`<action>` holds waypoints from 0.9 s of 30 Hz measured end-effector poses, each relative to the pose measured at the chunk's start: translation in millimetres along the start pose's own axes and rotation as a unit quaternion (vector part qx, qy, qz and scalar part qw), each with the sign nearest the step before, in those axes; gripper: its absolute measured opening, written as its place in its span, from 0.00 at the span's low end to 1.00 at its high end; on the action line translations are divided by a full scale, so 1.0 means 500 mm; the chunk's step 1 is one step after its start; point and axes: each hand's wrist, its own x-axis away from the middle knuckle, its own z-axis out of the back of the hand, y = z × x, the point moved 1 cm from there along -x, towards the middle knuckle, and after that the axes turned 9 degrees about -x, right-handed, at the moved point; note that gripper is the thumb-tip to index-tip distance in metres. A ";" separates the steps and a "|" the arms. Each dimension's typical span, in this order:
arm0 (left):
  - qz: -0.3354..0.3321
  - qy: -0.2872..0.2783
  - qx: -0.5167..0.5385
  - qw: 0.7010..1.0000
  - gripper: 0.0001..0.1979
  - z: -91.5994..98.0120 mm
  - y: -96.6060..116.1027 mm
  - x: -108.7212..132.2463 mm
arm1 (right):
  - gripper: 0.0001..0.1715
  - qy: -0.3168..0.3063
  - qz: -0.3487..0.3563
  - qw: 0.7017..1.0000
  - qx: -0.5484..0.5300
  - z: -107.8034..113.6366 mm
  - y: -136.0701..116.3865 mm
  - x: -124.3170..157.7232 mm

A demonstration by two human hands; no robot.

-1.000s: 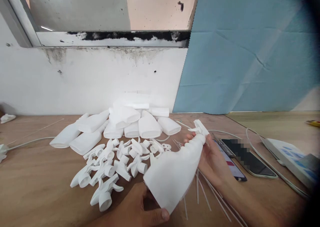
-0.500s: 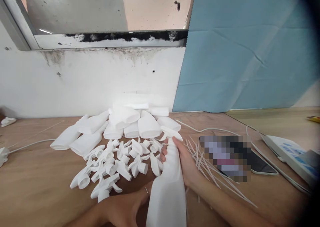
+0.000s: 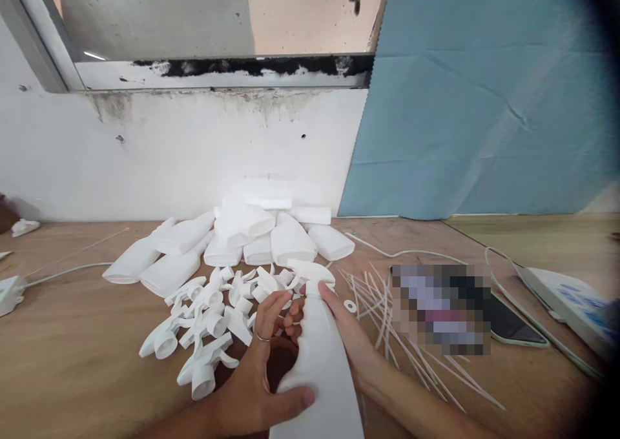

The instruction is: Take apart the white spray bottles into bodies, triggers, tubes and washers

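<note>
I hold a white spray bottle (image 3: 320,368) upright in front of me, its trigger head (image 3: 310,272) fitted on top. My left hand (image 3: 256,377) wraps the bottle's lower body, thumb across the front. My right hand (image 3: 351,342) grips the neck just under the trigger head. A heap of loose white trigger heads (image 3: 217,316) lies on the wooden table (image 3: 72,348) just left of my hands. Behind it, several empty white bottles (image 3: 242,235) are stacked against the wall.
Thin white dip tubes (image 3: 387,310) lie scattered to the right of my hands, with a small white ring (image 3: 349,305) among them. A phone (image 3: 508,326) and white cables (image 3: 436,253) lie further right. A white device (image 3: 566,300) sits at the right edge. A plug (image 3: 10,290) lies far left.
The bottle swung from a tilt pointing right to upright before me. My left hand moved up onto its body, and my right hand shifted left with the neck.
</note>
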 end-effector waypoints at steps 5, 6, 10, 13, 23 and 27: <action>-0.040 0.019 -0.088 0.995 0.46 0.002 0.004 -0.002 | 0.27 -0.047 -0.006 0.999 -0.005 0.005 -0.001 -0.008; -0.038 0.026 -0.079 0.996 0.46 0.000 0.004 -0.002 | 0.27 -0.055 0.000 0.998 -0.006 0.005 -0.001 -0.008; -0.038 0.047 -0.055 0.997 0.47 -0.003 0.008 -0.002 | 0.21 -0.059 0.058 0.997 -0.009 0.001 -0.003 -0.003; -0.036 0.019 -0.053 0.998 0.47 -0.001 0.010 -0.005 | 0.20 -0.060 0.076 0.995 -0.004 0.001 -0.002 -0.003; -0.003 0.002 -0.027 1.000 0.50 0.004 0.000 -0.008 | 0.28 -0.082 0.009 0.996 0.021 0.024 -0.001 -0.013; -0.003 0.005 -0.007 1.000 0.49 0.002 0.003 -0.008 | 0.30 -0.082 0.020 0.996 0.002 0.023 0.000 -0.010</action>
